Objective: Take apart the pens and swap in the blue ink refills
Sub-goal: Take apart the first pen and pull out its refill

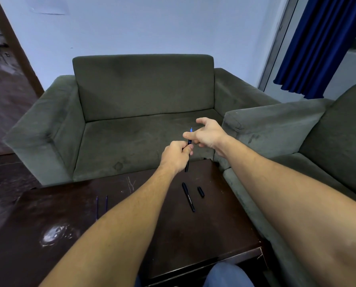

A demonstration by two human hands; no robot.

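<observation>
My left hand (pixel 176 155) is closed around a dark pen barrel (pixel 186 165) held nearly upright above the far edge of the dark wooden table (pixel 69 220). A blue refill (pixel 190 133) sticks out of the barrel's top. My right hand (pixel 207 133) pinches that refill between thumb and forefinger, with the other fingers spread. On the table below lie a second black pen (pixel 188 196) and a short black pen cap (pixel 200 192) beside it. Two blue refills (pixel 101 206) lie side by side on the table's left part, partly behind my left forearm.
A grey-green sofa (pixel 144 90) stands just beyond the table, and a matching armchair (pixel 297 131) is at the right. A whitish smear (pixel 55 234) marks the table's near left. Blue curtains (pixel 318 44) hang at the upper right.
</observation>
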